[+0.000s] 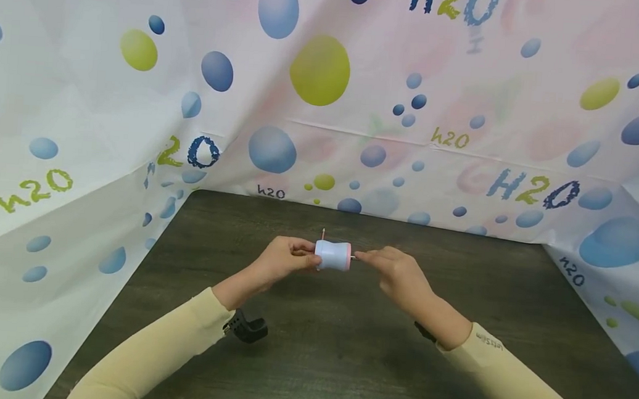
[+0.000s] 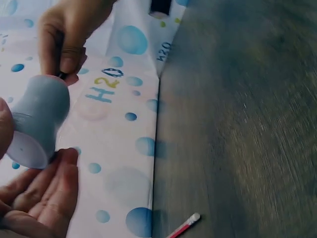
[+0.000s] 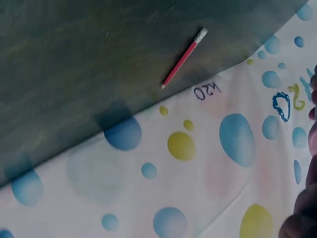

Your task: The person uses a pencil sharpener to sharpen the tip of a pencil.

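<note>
My left hand (image 1: 282, 260) grips a light blue, waisted pencil sharpener (image 1: 333, 255) with a pink right end, held above the table. In the left wrist view the fingers and thumb lie at the pale flat end of the sharpener (image 2: 42, 119). At its pink end, my right hand (image 1: 400, 276) pinches a thin dark stick (image 2: 60, 49), perhaps a pencil, whose tip meets the sharpener; how far it goes in is hidden. A red pencil (image 3: 183, 60) with a white eraser end lies on the table, behind the sharpener in the head view.
The dark wooden table (image 1: 341, 362) meets a white sheet (image 1: 385, 56) printed with blue and green dots, which stands at the back and both sides. A black wrist device (image 1: 249, 329) hangs below the left sleeve.
</note>
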`<action>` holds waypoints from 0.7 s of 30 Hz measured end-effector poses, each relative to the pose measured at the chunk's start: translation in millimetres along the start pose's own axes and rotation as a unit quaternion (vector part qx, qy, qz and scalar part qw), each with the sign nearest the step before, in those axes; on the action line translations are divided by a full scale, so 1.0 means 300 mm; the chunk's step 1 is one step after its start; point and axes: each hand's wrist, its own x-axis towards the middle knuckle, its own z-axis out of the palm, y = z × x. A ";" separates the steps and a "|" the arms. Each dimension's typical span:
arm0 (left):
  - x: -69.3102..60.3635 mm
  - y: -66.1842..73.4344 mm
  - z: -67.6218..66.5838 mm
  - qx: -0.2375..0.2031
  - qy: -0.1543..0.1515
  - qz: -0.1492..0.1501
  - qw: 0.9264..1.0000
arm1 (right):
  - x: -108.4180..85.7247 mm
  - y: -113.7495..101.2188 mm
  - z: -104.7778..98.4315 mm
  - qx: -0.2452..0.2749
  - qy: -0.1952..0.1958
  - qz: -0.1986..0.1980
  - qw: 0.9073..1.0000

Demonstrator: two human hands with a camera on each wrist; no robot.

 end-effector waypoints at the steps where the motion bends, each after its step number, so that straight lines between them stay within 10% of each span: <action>1: -0.001 -0.001 0.002 0.016 0.008 0.011 1.000 | 0.003 -0.003 -0.003 0.017 -0.015 0.021 1.000; 4: -0.006 -0.002 0.005 0.042 0.025 0.043 0.998 | 0.016 -0.004 -0.018 0.090 -0.076 0.097 0.988; 8: -0.019 -0.004 0.011 0.095 0.037 0.105 0.989 | 0.042 0.024 -0.044 0.205 -0.174 0.195 0.943; 14: -0.037 -0.019 0.024 0.252 0.049 0.218 0.942 | 0.073 0.110 -0.046 0.379 -0.311 0.286 0.823; 16: -0.035 -0.026 0.023 0.268 0.052 0.230 0.934 | 0.075 0.125 -0.036 0.404 -0.322 0.304 0.800; 21: -0.014 -0.028 0.006 0.231 0.030 0.215 0.948 | 0.067 0.112 -0.012 0.340 -0.272 0.268 0.859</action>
